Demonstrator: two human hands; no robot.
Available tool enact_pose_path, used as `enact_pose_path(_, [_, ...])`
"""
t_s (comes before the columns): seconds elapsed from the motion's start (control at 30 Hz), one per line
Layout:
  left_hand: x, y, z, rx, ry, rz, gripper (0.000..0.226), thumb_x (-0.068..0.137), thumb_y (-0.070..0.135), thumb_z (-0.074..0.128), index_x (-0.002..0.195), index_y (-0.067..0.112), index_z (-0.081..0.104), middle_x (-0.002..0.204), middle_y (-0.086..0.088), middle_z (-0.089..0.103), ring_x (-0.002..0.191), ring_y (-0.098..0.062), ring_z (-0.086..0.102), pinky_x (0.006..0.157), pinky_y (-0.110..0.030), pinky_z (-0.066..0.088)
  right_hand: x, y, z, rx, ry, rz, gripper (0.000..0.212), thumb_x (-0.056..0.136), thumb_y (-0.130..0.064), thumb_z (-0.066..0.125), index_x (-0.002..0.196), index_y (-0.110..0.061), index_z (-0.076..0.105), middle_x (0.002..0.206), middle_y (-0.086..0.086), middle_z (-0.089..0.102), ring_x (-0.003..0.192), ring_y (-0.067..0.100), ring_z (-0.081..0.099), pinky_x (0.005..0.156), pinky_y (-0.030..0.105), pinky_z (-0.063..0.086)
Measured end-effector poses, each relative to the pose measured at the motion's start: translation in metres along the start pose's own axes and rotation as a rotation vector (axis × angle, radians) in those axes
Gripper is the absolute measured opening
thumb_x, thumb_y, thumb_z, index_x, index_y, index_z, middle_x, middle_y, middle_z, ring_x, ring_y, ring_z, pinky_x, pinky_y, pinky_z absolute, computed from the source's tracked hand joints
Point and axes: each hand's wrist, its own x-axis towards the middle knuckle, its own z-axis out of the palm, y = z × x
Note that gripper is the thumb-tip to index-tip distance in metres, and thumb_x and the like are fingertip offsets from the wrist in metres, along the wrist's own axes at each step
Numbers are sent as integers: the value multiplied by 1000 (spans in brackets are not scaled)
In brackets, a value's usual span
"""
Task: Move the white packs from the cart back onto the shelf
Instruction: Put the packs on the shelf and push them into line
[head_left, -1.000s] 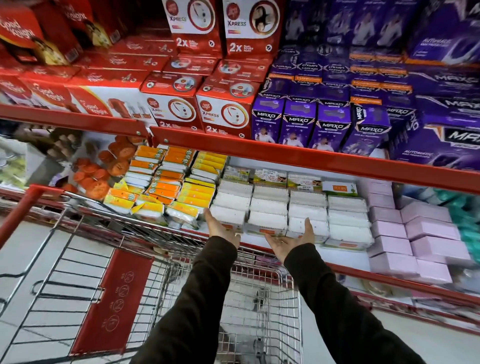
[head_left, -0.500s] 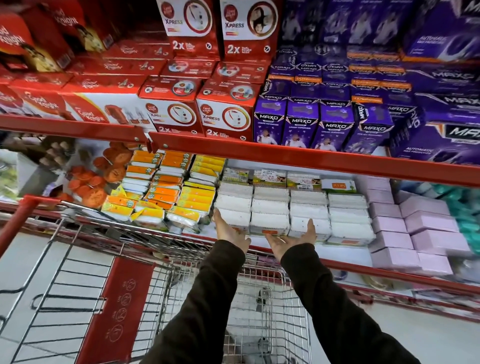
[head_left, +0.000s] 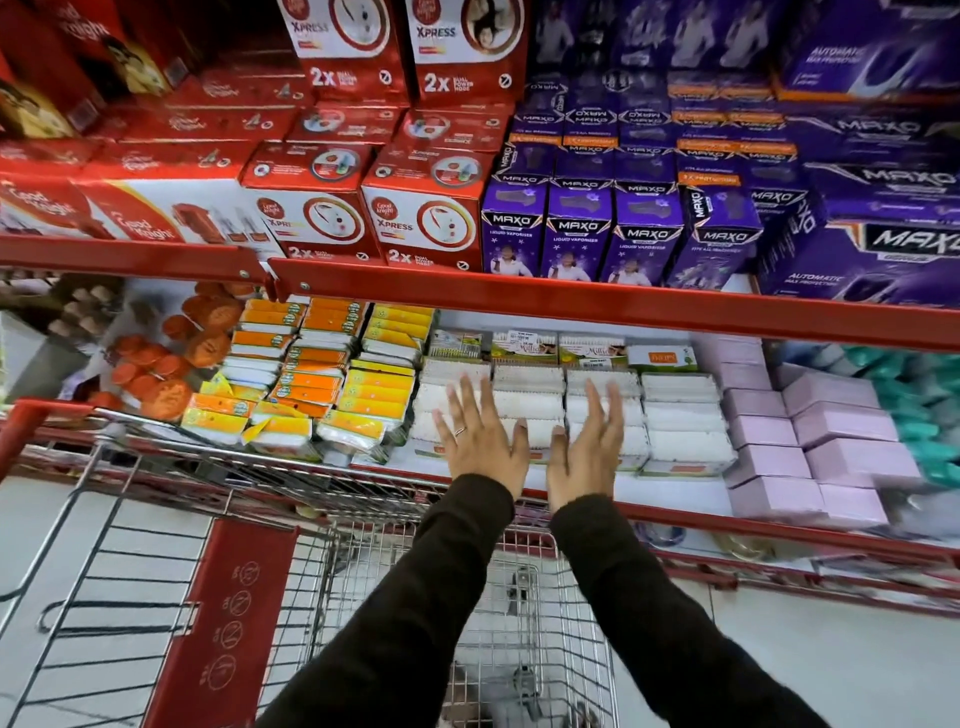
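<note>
Both hands, left hand (head_left: 480, 441) & right hand (head_left: 587, 447), spread flat on white packs (head_left: 530, 405) at shelf (head_left: 675, 499) front edge: pls press evenly, square the stacks.

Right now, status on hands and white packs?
Left hand and right hand open, flat against white packs on shelf. Nothing blocking.

On the shelf (head_left: 670, 499) stand four columns of white packs (head_left: 680, 415), four purple Maxo boxes (head_left: 582, 234), two hands.
</note>
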Motion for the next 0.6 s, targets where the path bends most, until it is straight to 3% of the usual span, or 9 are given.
enact_pose_path(0.07, [15,-2,8,149,-72,100,75,103,47,29,159,16,-8,166,-11,-18,154,-30,-14,123,-51,-10,18,20,5,-384,-197,-133,71,99,-25,46,158,-22,6,167,6,-7,153,29,-5,125,50,5])
enact_pose_path(0.13, [29,-10,16,269,-127,170,73,103,50,25,159,20,-10,167,-11,-15,155,-30,-13,123,-51,-10,35,35,7,-565,-358,-137,68,102,-39,33,157,-27,-4,166,4,-13,152,31,-16,124,54,-3])
enact_pose_path(0.23, [37,-25,28,384,-148,231,71,98,59,7,158,26,-12,168,-10,-11,155,-28,-12,123,-50,-10,45,50,8,-694,-441,-164,66,97,-56,6,156,-31,-9,164,-1,-18,151,29,-20,122,57,-6])
enact_pose_path(0.33, [39,-30,34,384,-126,235,80,85,60,-12,158,27,-13,168,-8,-10,155,-27,-12,122,-48,-11,45,55,10,-711,-422,-175,81,81,-58,-15,156,-31,-7,164,-3,-19,151,27,-20,122,56,-8])
enact_pose_path(0.47, [37,-30,35,387,-99,229,81,84,59,-13,158,27,-11,168,-8,-8,155,-26,-10,124,-47,-9,45,52,10,-697,-455,-171,83,79,-59,-17,157,-31,-6,164,-2,-20,151,27,-20,122,56,-8])
enact_pose_path(0.6, [33,-19,36,342,-43,216,81,87,60,-8,159,24,-6,168,-10,-3,156,-27,-5,124,-46,-10,52,55,-7,-624,-397,-160,67,94,-57,4,156,-34,-2,164,-4,-17,151,24,-18,122,54,-10])
